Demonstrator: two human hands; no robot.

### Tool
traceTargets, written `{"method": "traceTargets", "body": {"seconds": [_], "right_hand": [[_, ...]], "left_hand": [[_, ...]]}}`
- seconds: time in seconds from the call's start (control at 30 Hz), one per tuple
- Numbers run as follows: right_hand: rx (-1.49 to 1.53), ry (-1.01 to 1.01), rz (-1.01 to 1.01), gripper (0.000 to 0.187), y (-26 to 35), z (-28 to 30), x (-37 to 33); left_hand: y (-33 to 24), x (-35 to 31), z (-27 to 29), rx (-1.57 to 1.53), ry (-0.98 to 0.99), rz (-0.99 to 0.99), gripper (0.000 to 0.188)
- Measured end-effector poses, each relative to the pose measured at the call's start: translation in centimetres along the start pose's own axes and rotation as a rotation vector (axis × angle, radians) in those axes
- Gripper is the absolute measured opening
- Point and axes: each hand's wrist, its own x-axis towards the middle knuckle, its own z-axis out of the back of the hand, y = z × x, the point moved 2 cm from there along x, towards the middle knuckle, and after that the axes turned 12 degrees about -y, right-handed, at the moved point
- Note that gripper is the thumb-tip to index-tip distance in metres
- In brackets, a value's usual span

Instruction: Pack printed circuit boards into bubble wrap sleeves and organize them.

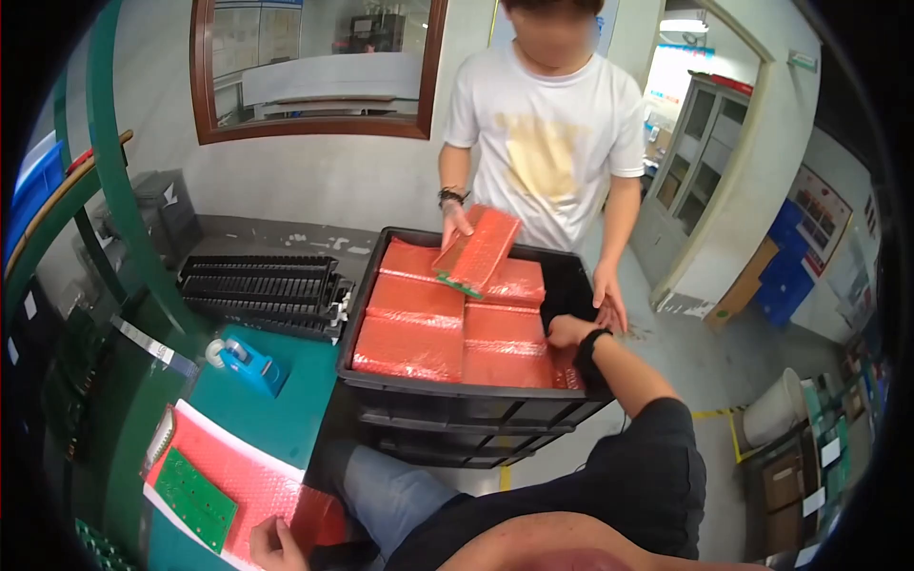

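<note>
Several red bubble-wrapped packs point(417, 328) lay flat in rows inside a black crate point(457, 419), which stood beside a green bench point(286, 400). The seated person's right hand point(568, 331) reached into the crate's right end, fingers curled down onto the edge of a pack; whether they had closed on it I could not tell. The left hand point(276, 544) rested low on the bench, fingers bent over the near edge of a red bubble sheet point(257, 481), on which a bare green board point(195, 498) lay. Across the crate a co-worker in a white shirt held one pack point(479, 249) tilted above the rows in one hand point(455, 221), the other hand point(609, 303) hanging open by the crate's rim.

Each pack looked light and flat, stiff inside where the board sat, soft and a little slick outside. I judged the wrap would slide under a loose pinch, so a grip across the short edges, thumb on top and fingers under, seemed safest. The boards were likely fragile; bending or dropping one flat could do harm. A blue tape dispenser point(249, 362) stood near the crate, with black trays point(262, 290) stacked behind.
</note>
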Motion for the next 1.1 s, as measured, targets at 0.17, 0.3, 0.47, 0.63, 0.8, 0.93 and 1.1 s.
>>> {"method": "traceTargets", "body": {"seconds": [0.17,0.3,0.47,0.63,0.8,0.93,1.1], "right_hand": [[0.158,-0.009,0.085,0.034,2.6,7.5,-9.8],[0.214,-0.118,0.09,0.032,8.9,12.3,-14.7],[0.265,-0.119,0.107,0.033,15.1,12.7,-16.8],[0.497,-0.383,0.126,0.039,17.8,9.8,-16.7],[0.509,-0.445,0.012,0.045,17.9,9.0,-17.0],[0.484,-0.315,-0.043,0.043,18.0,8.7,-16.9],[0.485,-0.358,-0.014,0.039,18.5,8.5,-17.1]], "left_hand": [[-2.5,-2.7,-0.9,0.002,-0.012,0.186,0.01],[-2.2,-1.4,0.1,0.0,-0.01,0.171,0.009],[-2.4,-1.5,0.3,0.026,0.011,0.176,0.01],[-2.7,-1.5,0.8,-0.02,-0.014,0.172,0.011],[-3.9,-1.0,-1.1,0.032,0.068,0.148,0.016],[-3.5,-0.9,0.2,0.068,0.068,0.106,0.018],[-2.6,-0.9,1.0,0.108,0.058,0.154,0.019]]}}
